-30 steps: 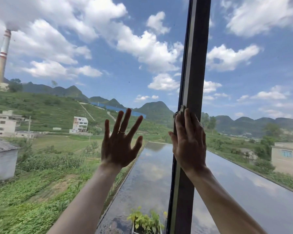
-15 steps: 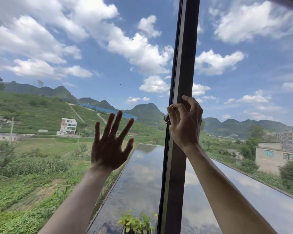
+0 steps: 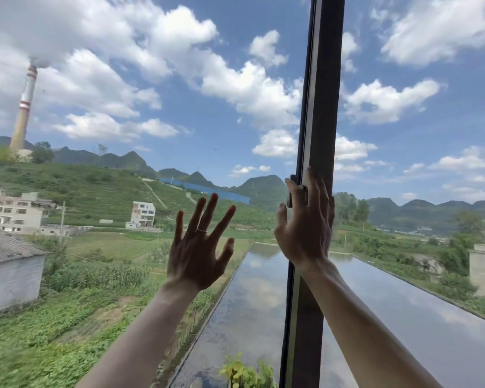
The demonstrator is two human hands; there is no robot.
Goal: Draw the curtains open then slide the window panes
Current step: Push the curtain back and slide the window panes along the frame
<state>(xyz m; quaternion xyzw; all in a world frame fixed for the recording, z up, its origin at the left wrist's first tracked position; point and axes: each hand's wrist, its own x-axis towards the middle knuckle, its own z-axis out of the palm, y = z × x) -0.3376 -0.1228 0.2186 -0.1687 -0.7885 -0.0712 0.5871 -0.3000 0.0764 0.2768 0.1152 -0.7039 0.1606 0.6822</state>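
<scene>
2 hands up at window, no curtain showing. We are pressing left hand (image 3: 198, 249) flat on left pane (image 3: 123, 191), fingers spread wide, holding nothing. Right hand (image 3: 305, 231) is lying along dark frame (image 3: 324, 107), fingers loosely apart, fingertips touching small latch (image 3: 291, 189). Risks we are noting: palm skidding on glass; pane jamming if latch catching; fingers getting pinched at frame.

Bare forearms, thin ring (image 3: 201, 231)
</scene>
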